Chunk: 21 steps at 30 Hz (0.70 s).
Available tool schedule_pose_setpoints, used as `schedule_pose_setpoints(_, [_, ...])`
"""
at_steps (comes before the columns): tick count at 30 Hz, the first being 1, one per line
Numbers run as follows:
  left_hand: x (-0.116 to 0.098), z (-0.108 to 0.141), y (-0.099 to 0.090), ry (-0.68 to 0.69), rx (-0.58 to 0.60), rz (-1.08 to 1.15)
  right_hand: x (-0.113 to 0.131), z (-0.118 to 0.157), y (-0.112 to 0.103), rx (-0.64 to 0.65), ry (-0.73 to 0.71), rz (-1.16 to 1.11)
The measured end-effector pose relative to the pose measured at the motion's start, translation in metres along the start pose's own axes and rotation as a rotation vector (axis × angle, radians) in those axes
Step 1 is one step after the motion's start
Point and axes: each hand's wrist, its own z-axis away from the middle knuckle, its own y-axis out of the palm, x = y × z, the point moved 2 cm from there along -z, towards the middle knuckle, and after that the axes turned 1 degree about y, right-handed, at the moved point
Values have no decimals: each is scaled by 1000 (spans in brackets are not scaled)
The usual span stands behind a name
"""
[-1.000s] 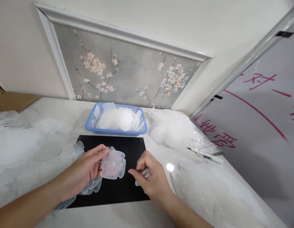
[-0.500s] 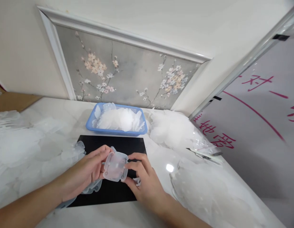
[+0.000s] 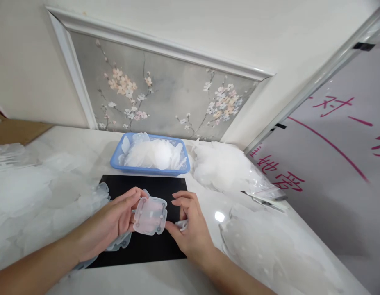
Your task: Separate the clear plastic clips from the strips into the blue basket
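Note:
Over a black mat (image 3: 153,250), my left hand (image 3: 124,213) holds a translucent, roughly square plastic piece (image 3: 150,216) by its left side. The piece has small round studs near its corners. My right hand (image 3: 191,227) is just right of the piece, its thumb tip close to the piece's lower right corner. Its fingers are curled around small white bits (image 3: 182,225), partly hidden in the palm. More translucent pieces (image 3: 120,242) lie under my left wrist on the mat's left edge.
A blue basket (image 3: 149,170) of whitish pieces stands behind the mat. Heaps of translucent pieces cover the table at left (image 3: 20,196) and right (image 3: 276,250). A plastic bag (image 3: 263,182) lies at the back right, beside a whiteboard (image 3: 340,164) with red writing.
My right hand has moved slightly right, and its fingers have come off the right edge of the plastic piece. My left hand still holds the piece in nearly the same place.

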Motion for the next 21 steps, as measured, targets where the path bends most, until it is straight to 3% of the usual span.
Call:
schedule_pose_setpoints(5, [1,0,-2,11,37,-64,4,0,-1,75,-124,14])
schedule_pose_setpoints(10, [-2,-5,-11,134,-51,-424,6,-1,-3,64,-202,22])
schedule_pose_setpoints(15, [-7,-19,-13,166,-33,-421,-2,-8,-7,54,-104,50])
schedule_pose_setpoints(21, [-14,-42,-14,362,-130,-852,-20,-19,-13,151,155,7])
